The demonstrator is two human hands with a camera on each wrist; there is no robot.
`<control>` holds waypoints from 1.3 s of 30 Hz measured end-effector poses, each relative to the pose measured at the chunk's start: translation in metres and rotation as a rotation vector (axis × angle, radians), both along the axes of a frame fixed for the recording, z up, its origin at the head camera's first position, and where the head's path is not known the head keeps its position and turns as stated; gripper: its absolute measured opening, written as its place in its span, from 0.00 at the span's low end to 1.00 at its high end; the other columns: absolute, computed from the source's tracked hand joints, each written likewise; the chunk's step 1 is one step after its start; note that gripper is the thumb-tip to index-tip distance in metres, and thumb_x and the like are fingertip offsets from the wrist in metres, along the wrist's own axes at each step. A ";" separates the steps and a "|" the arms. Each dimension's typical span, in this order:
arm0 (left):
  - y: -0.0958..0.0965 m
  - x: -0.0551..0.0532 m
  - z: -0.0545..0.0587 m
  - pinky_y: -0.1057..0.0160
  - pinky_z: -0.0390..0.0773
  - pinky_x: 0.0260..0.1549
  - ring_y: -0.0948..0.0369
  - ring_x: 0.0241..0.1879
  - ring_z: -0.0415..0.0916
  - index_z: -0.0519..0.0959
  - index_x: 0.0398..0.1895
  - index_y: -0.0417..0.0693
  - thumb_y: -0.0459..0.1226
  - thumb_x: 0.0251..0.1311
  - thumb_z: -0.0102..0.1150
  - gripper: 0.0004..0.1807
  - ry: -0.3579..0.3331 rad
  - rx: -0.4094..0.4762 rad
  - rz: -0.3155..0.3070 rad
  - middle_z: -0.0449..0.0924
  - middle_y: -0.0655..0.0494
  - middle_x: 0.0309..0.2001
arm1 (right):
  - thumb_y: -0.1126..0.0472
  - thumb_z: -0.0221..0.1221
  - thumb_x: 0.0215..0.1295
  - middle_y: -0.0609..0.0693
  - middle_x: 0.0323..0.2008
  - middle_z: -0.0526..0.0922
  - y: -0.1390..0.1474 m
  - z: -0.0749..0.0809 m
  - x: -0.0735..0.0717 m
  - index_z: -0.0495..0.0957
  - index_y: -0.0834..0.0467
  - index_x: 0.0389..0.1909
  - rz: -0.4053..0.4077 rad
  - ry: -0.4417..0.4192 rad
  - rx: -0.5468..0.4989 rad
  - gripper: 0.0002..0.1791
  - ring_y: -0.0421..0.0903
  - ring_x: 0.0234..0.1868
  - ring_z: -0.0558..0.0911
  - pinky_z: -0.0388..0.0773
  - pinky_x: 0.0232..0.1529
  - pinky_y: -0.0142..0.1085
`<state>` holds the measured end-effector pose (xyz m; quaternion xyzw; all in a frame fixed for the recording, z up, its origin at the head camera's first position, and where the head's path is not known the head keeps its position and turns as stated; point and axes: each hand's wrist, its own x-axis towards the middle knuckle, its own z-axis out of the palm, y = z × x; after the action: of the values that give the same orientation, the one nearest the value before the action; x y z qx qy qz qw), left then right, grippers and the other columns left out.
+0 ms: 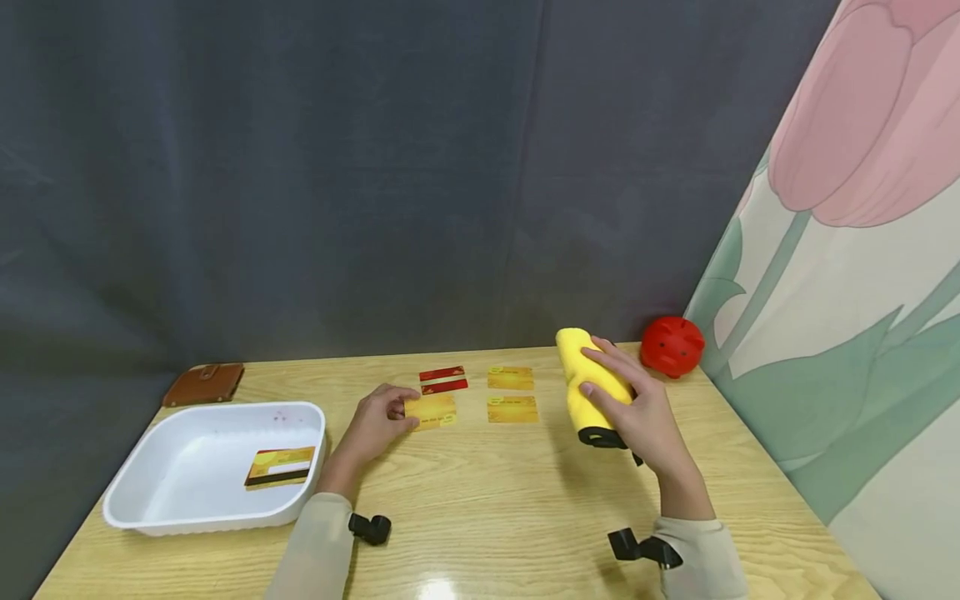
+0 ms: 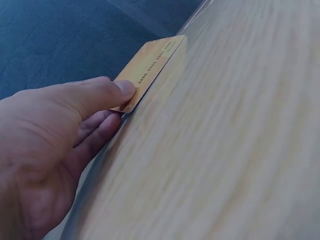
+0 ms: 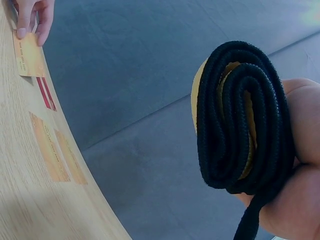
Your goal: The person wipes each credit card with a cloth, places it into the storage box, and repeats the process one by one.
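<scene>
In the head view my left hand (image 1: 378,423) pinches a yellow bank card (image 1: 431,412) by its left end. The left wrist view has the thumb on the face of this card (image 2: 150,67), with fingers underneath. My right hand (image 1: 637,408) grips a rolled yellow cloth (image 1: 581,375) with black edging, held above the table's right side. Its coiled black-edged end (image 3: 240,120) fills much of the right wrist view. A red card (image 1: 442,380) with a pale stripe and two yellow cards, one farther back (image 1: 511,378) and one nearer (image 1: 513,409), lie between the hands.
A white plastic tray (image 1: 172,522) stands at the left, with yellow cards (image 1: 281,467) in it. Behind it lies a brown leather wallet (image 1: 204,384). A red piggy bank (image 1: 672,346) sits at the back right. A dark curtain (image 1: 375,183) hangs behind the wooden table (image 1: 465,525).
</scene>
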<state>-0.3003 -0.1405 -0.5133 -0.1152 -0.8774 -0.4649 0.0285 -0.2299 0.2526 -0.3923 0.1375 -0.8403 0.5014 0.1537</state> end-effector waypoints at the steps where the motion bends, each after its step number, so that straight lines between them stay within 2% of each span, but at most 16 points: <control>1: 0.000 0.001 0.000 0.65 0.82 0.42 0.61 0.42 0.78 0.84 0.57 0.53 0.33 0.60 0.73 0.21 -0.006 0.027 0.003 0.81 0.51 0.50 | 0.59 0.67 0.69 0.45 0.76 0.70 0.000 0.000 0.000 0.79 0.46 0.67 -0.001 0.004 0.002 0.26 0.54 0.77 0.66 0.72 0.53 0.19; 5: 0.001 0.001 -0.001 0.66 0.83 0.44 0.59 0.44 0.80 0.83 0.54 0.54 0.31 0.60 0.72 0.19 -0.037 0.128 0.032 0.83 0.49 0.48 | 0.59 0.67 0.69 0.45 0.76 0.70 0.000 0.000 0.000 0.79 0.46 0.67 -0.001 0.013 0.013 0.26 0.54 0.77 0.66 0.71 0.53 0.19; 9: 0.000 0.002 -0.003 0.68 0.83 0.43 0.58 0.44 0.83 0.78 0.50 0.50 0.30 0.61 0.71 0.17 -0.039 0.199 0.038 0.84 0.46 0.45 | 0.58 0.67 0.70 0.45 0.76 0.69 -0.001 0.001 0.001 0.78 0.45 0.68 0.000 0.000 0.015 0.26 0.54 0.77 0.66 0.72 0.53 0.19; 13: 0.001 0.003 -0.004 0.69 0.83 0.41 0.59 0.42 0.84 0.77 0.46 0.46 0.29 0.62 0.70 0.13 -0.018 0.214 0.029 0.85 0.46 0.42 | 0.57 0.67 0.70 0.44 0.77 0.69 -0.001 0.000 0.001 0.78 0.44 0.68 -0.001 -0.014 0.013 0.26 0.53 0.76 0.67 0.72 0.53 0.20; 17: 0.001 0.003 -0.004 0.71 0.83 0.40 0.61 0.41 0.82 0.85 0.44 0.46 0.31 0.63 0.70 0.08 -0.018 0.195 0.060 0.86 0.48 0.42 | 0.58 0.67 0.70 0.44 0.76 0.69 -0.001 0.000 0.001 0.78 0.45 0.68 0.001 -0.010 0.009 0.26 0.54 0.76 0.67 0.72 0.53 0.20; 21: 0.002 0.003 -0.004 0.71 0.83 0.41 0.60 0.44 0.83 0.88 0.49 0.48 0.31 0.63 0.70 0.12 -0.041 0.197 0.074 0.88 0.49 0.45 | 0.58 0.67 0.70 0.45 0.76 0.69 -0.001 0.000 0.000 0.78 0.45 0.68 0.002 0.000 0.012 0.26 0.53 0.76 0.67 0.72 0.53 0.20; 24: 0.002 0.004 -0.002 0.71 0.84 0.43 0.57 0.48 0.84 0.87 0.53 0.48 0.32 0.63 0.70 0.15 -0.065 0.226 0.051 0.87 0.47 0.50 | 0.58 0.67 0.70 0.44 0.76 0.70 -0.002 0.000 0.000 0.78 0.45 0.68 0.000 0.003 0.016 0.26 0.51 0.75 0.67 0.72 0.52 0.20; 31: 0.009 0.013 0.017 0.70 0.85 0.46 0.52 0.55 0.82 0.82 0.62 0.46 0.34 0.65 0.69 0.22 -0.114 0.326 -0.037 0.84 0.41 0.56 | 0.59 0.67 0.69 0.45 0.76 0.70 -0.006 0.000 0.000 0.79 0.46 0.67 0.026 0.015 0.007 0.26 0.52 0.75 0.67 0.72 0.53 0.21; 35: 0.014 0.023 0.031 0.70 0.85 0.47 0.55 0.54 0.83 0.81 0.64 0.47 0.34 0.64 0.70 0.24 -0.112 0.341 -0.037 0.84 0.42 0.56 | 0.60 0.67 0.69 0.45 0.76 0.70 -0.012 0.000 0.002 0.80 0.45 0.66 0.057 0.022 0.007 0.26 0.53 0.76 0.66 0.73 0.53 0.22; 39: 0.019 0.034 0.045 0.70 0.86 0.45 0.59 0.52 0.84 0.83 0.62 0.50 0.33 0.62 0.72 0.24 -0.093 0.361 0.001 0.85 0.45 0.56 | 0.61 0.68 0.68 0.44 0.76 0.70 -0.022 0.003 0.006 0.80 0.45 0.66 0.094 0.029 -0.005 0.26 0.51 0.75 0.67 0.76 0.51 0.23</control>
<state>-0.2662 -0.1212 -0.4678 -0.0863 -0.7801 -0.6197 0.0086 -0.2243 0.2307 -0.3896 0.1839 -0.8292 0.5083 0.1424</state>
